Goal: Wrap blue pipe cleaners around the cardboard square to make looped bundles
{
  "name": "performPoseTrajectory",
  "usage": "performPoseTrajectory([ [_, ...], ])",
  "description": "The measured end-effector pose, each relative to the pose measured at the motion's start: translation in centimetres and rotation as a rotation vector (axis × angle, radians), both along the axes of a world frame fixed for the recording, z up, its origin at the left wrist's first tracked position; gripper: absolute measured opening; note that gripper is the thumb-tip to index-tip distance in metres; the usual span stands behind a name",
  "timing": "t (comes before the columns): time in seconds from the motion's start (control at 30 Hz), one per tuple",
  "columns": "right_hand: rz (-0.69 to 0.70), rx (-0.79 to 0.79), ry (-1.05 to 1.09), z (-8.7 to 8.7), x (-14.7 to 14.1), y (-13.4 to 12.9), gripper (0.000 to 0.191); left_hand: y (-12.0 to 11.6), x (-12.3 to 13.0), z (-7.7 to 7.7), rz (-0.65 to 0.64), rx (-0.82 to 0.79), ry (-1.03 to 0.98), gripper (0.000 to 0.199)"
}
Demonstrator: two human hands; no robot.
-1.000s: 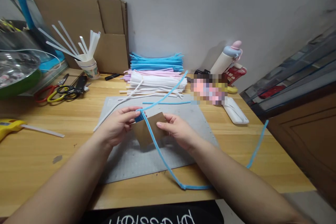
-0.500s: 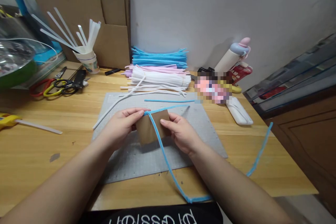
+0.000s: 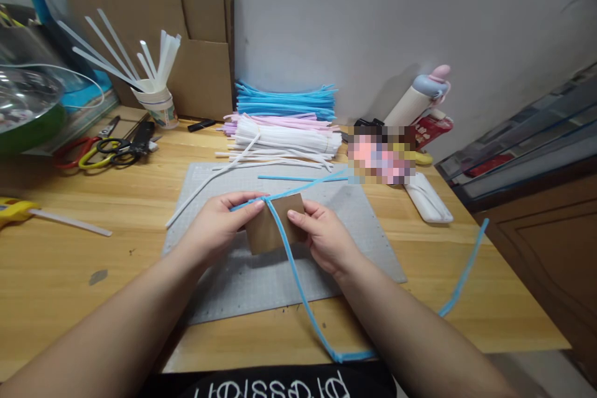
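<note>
Over a grey cutting mat (image 3: pixel 373 230), pinching the cardboard piece (image 3: pixel 268 233) in the right hand (image 3: pixel 326 239); clasping the blue pipe cleaner (image 3: pixel 293 267), perhaps the cardboard piece too, in the left hand (image 3: pixel 214 217). Best to press snugly without creasing.

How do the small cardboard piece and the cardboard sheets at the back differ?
The small cardboard piece is much smaller than the cardboard sheets. The piece is held by the left hand and right hand; the sheets stand at the back of the table. A blue stem crosses the piece, but none crosses the sheets. Both are brown.
</note>
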State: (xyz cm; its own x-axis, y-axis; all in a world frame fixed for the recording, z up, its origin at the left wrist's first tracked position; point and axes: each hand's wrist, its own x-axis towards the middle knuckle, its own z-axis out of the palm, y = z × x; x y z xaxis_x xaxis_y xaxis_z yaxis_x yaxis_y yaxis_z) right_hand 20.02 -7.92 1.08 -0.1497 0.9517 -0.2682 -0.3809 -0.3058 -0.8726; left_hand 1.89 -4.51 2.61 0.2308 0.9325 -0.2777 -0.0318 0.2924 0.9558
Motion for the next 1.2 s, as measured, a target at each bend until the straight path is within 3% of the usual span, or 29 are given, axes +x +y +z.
performPoseTrajectory([
  [0.27,0.033,0.012,0.008,-0.2,-0.4,-0.1,0.032,-0.3,0.2,0.2,0.100,0.111,0.176,0.033],
  [0.33,-0.075,-0.004,-0.055,-0.3,-0.3,-0.3,0.037,-0.2,0.2,0.3,0.144,0.120,0.160,0.033],
  [0.47,-0.348,-0.009,-0.242,0.1,0.0,-1.1,0.027,0.0,-0.2,0.0,0.210,0.132,0.117,0.035],
  [0.53,-0.291,-0.020,-0.265,0.5,-0.1,-1.8,0.026,0.2,-0.4,-0.1,0.229,0.144,0.111,0.037],
  [0.67,-0.002,-0.118,-0.192,0.9,-1.2,-3.0,0.032,0.4,-0.9,-0.1,0.260,0.171,0.107,0.039],
  [0.77,0.121,-0.178,-0.115,0.8,-2.0,-3.5,0.029,0.6,-1.1,0.1,0.299,0.158,0.079,0.042],
  [0.93,0.156,-0.197,-0.025,0.1,-2.8,-3.5,0.026,0.7,-1.0,0.2,0.301,0.055,-0.082,0.049],
  [1.07,0.143,-0.197,0.025,-0.1,-2.9,-2.9,0.027,0.9,-1.2,0.1,0.282,0.004,-0.162,0.045],
  [1.2,0.222,-0.252,-0.003,0.1,-2.8,-2.2,0.026,1.1,-1.3,0.2,0.292,-0.007,-0.210,0.039],
])
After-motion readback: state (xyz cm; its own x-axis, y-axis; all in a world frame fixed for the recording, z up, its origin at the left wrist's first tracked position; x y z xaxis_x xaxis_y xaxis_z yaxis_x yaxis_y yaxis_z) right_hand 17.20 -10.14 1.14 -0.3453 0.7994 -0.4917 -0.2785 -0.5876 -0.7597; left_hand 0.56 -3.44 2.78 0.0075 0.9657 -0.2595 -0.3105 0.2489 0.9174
